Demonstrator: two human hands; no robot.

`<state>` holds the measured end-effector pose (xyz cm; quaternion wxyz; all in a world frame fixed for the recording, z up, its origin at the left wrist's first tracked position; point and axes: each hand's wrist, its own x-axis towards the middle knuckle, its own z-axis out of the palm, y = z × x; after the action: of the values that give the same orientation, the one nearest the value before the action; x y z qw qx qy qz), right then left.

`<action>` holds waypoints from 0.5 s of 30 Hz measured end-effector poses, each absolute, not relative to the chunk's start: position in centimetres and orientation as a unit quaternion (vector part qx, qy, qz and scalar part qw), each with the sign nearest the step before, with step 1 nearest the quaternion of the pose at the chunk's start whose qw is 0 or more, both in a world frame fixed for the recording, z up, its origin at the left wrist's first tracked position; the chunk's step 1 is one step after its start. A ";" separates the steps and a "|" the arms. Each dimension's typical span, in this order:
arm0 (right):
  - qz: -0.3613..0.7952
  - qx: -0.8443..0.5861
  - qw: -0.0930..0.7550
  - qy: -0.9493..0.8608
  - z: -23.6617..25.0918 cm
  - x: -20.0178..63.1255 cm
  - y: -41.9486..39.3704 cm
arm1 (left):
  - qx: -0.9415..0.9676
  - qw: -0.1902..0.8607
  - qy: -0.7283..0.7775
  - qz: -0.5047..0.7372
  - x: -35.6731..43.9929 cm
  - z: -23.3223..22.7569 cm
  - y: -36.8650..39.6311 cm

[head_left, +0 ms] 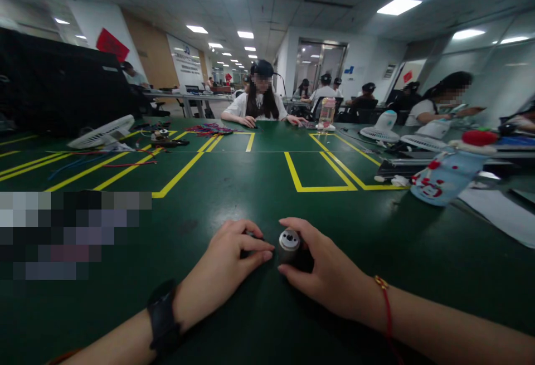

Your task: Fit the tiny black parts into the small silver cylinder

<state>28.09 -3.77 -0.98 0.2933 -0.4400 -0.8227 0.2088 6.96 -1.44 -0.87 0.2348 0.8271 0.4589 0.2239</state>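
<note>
A short metal cylinder that looks like a small motor [289,247] stands upright on the green table [234,186], its silver end with small holes facing up. My right hand [320,262] curves around it, fingers on the far side and thumb on the near side. Just to the left, my left hand [234,251] is closed in a pinch, fingertips close to the cylinder. Something small and dark shows between those fingers, too hidden to name.
Yellow tape lines [328,189] mark the table. A blue bottle with a red top [443,175] stands at right, near white paper [501,212]. Wires [211,129] and a white fan [104,132] lie toward the far left. Across the table sits a person [261,97].
</note>
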 end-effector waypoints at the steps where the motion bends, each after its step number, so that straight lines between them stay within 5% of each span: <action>1: 0.200 -0.435 0.284 -0.831 -1.0 28.1 -3.8 | 0.826 0.243 0.457 0.224 6.9 -0.8 -1.4; 6: 0.178 -0.487 0.285 -0.806 -0.5 30.5 -3.3 | 0.755 0.305 0.512 0.274 5.3 1.1 -0.9; 11: 0.018 -0.653 0.322 -0.686 -0.1 39.2 -1.5 | 0.657 0.308 0.600 0.337 3.4 1.7 0.5; 15: -0.042 -0.758 0.253 -0.600 -0.5 46.1 -1.1 | 0.624 0.341 0.604 0.359 3.0 1.1 1.3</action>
<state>46.12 -1.13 -0.45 0.2530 -0.7581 -0.5996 -0.0424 2.95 1.28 1.07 0.3415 0.6238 0.6045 0.3589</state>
